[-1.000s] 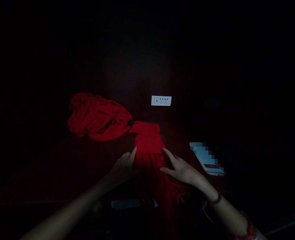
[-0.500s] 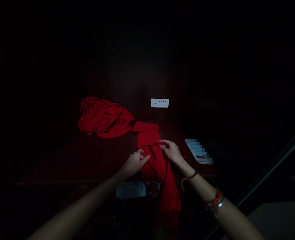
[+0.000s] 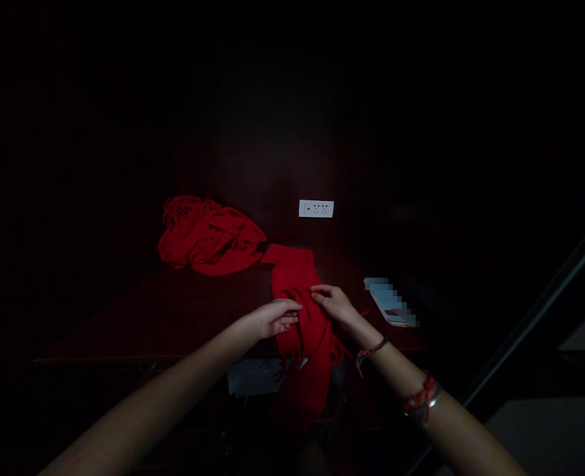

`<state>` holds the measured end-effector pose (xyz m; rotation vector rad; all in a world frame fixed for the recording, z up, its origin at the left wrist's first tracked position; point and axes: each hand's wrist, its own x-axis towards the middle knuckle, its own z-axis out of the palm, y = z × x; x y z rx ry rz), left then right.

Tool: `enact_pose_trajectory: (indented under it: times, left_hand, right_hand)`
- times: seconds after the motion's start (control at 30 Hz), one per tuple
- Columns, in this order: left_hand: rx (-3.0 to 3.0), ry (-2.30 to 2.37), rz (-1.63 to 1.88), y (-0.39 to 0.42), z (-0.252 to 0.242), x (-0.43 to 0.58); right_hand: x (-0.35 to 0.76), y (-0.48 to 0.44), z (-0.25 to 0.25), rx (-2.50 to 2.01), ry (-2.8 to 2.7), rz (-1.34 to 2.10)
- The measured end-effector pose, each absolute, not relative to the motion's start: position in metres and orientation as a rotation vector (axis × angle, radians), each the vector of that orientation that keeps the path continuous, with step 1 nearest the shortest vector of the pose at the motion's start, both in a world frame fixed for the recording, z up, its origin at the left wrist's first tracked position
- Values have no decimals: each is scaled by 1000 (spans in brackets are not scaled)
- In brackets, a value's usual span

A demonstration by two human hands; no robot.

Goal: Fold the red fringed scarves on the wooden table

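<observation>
A red fringed scarf (image 3: 314,337) lies over the front edge of the dark table, its lower part hanging down. My left hand (image 3: 275,318) is at the scarf's left side, palm turned partly up, fingers curled around a gathered fold. Opposite it, my right hand (image 3: 335,305) pinches the scarf's right side with thumb and fingers. Creases bunch in the cloth between both hands, while the far end lies flat. Some fingertips are hard to make out in the dim light.
A second heap of red fringed cloth (image 3: 207,238) rests at the back left of the table (image 3: 138,330). To the right lies a phone (image 3: 391,305) with a blurred screen. A white socket plate (image 3: 316,209) is on the back wall.
My left hand has rolled so more of its palm shows, and it has moved slightly right. The scarf's folds have shifted, and its hanging end has swung left. My right hand is slightly lower.
</observation>
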<state>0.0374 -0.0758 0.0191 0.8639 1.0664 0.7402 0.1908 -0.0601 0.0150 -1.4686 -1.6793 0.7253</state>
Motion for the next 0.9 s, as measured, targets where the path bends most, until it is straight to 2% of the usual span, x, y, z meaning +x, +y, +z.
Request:
enact_pose_trajectory:
  times: [0.17, 0.4, 0.5, 0.6, 0.77, 0.83, 0.9]
  left_hand:
    - [1040, 1002, 762, -69, 8, 34]
    - [1092, 1196, 733, -60, 13, 21]
    - [1001, 1075, 783, -59, 18, 10]
    - [1005, 871, 764, -63, 19, -7]
    - [1095, 826, 523, -79, 22, -26]
    - [1111, 771, 489, -84, 23, -24]
    - [1121, 767, 519, -87, 22, -18]
  right_hand:
    - [190, -63, 17, -1638, -2029, 307]
    - [197, -67, 25, -1641, -2219, 300]
    - [202, -64, 23, -1614, -2210, 271]
    - [207, -59, 20, -1604, -2088, 452]
    - [204, -63, 17, -1481, -1443, 1243]
    - [200, -67, 13, -1437, -1401, 1257]
    - [197, -70, 7, -1440, -1530, 1077]
